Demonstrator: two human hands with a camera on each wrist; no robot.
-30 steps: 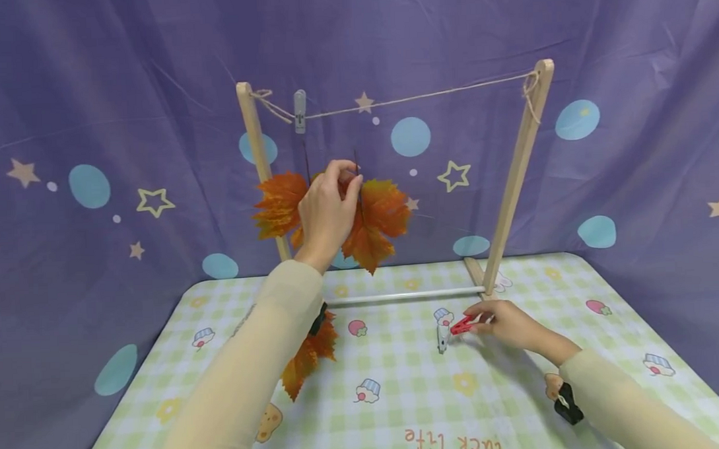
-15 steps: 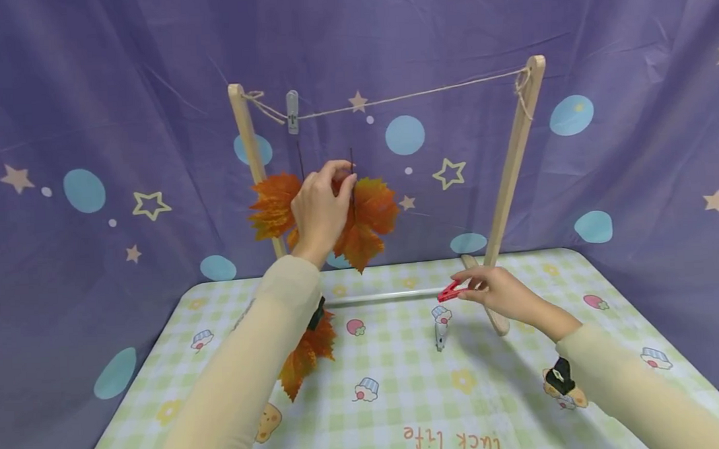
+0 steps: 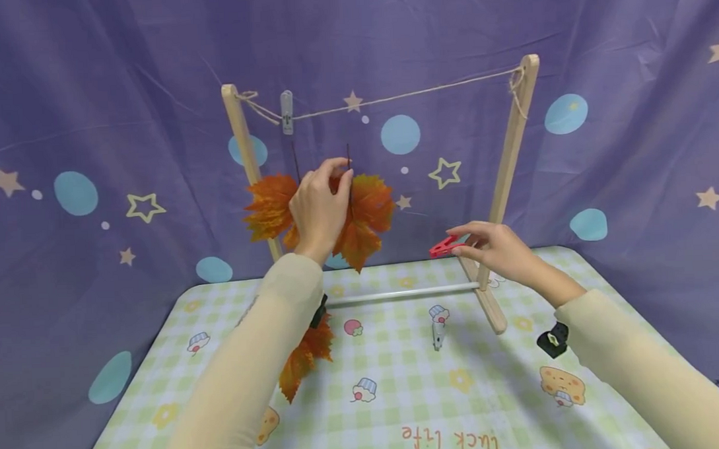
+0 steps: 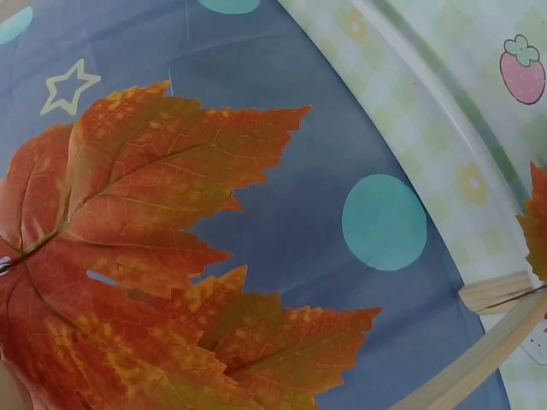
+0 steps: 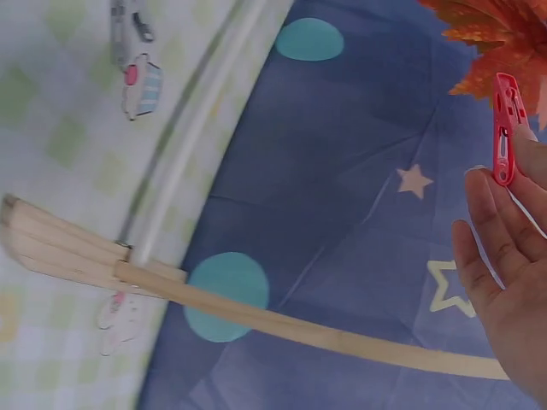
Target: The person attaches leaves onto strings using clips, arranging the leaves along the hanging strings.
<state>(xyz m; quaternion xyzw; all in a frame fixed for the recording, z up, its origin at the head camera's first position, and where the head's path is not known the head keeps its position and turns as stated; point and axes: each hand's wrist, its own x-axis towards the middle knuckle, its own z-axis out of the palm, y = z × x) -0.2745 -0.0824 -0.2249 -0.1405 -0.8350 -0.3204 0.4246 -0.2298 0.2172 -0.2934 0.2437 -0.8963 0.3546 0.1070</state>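
Observation:
In the head view my left hand (image 3: 320, 203) pinches the dark stem of an orange maple leaf (image 3: 365, 214) below the twine (image 3: 414, 94). Another orange maple leaf (image 3: 270, 208) hangs to its left, partly behind the hand; its stem points up towards a grey clothespin (image 3: 287, 113) clipped on the twine. Whether that stem is gripped by the clothespin, I cannot tell. Between thumb and fingers, my right hand (image 3: 500, 256) holds a red clothespin (image 3: 445, 246) near the right post, above the table. The right wrist view shows the red clothespin (image 5: 505, 128) in front of an orange leaf (image 5: 504, 43).
A wooden frame with a left post (image 3: 241, 136), a right post (image 3: 514, 140) and a white crossbar (image 3: 403, 293) stands at the back. On the checked tablecloth (image 3: 401, 381) lie a grey clothespin (image 3: 438, 336) and a third leaf (image 3: 301, 362), partly under the left forearm. A purple curtain (image 3: 152, 73) hangs behind.
My right hand has lifted the red clothespin from beside the grey one on the table, up and slightly left. The left hand stays nearly still with its leaf.

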